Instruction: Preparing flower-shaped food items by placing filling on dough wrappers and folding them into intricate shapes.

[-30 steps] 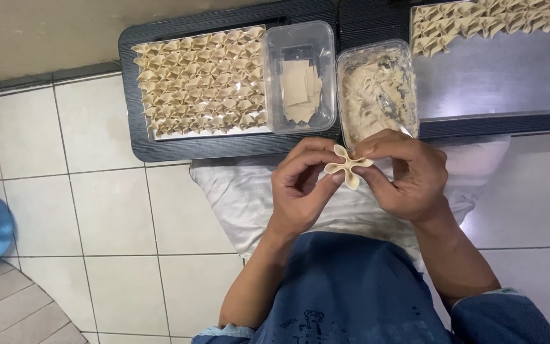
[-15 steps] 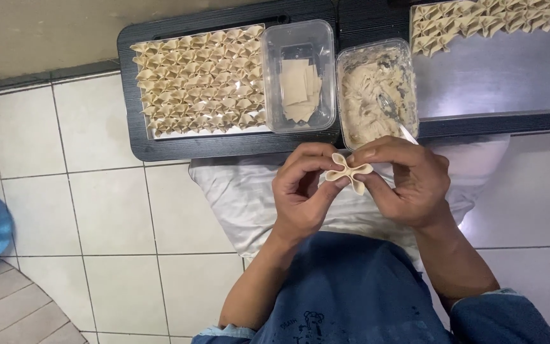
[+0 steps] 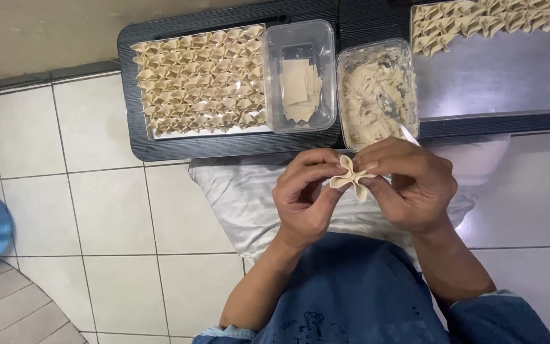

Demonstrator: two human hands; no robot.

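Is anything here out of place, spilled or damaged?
Nothing stands out. Both hands, left hand and right hand, pinch one folded dumpling. The wrappers lie loosely fanned in their clear tub, and nothing looks spilled.

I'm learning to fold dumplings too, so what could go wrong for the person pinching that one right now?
The folded dumpling is pinched between the left hand and right hand in mid-air over the white cloth, so a slip might drop it. Squeezing too hard could tear the thin wrapper. The filling tub sits right at the black tray's edge, close to the hands, so a bump might tip it.
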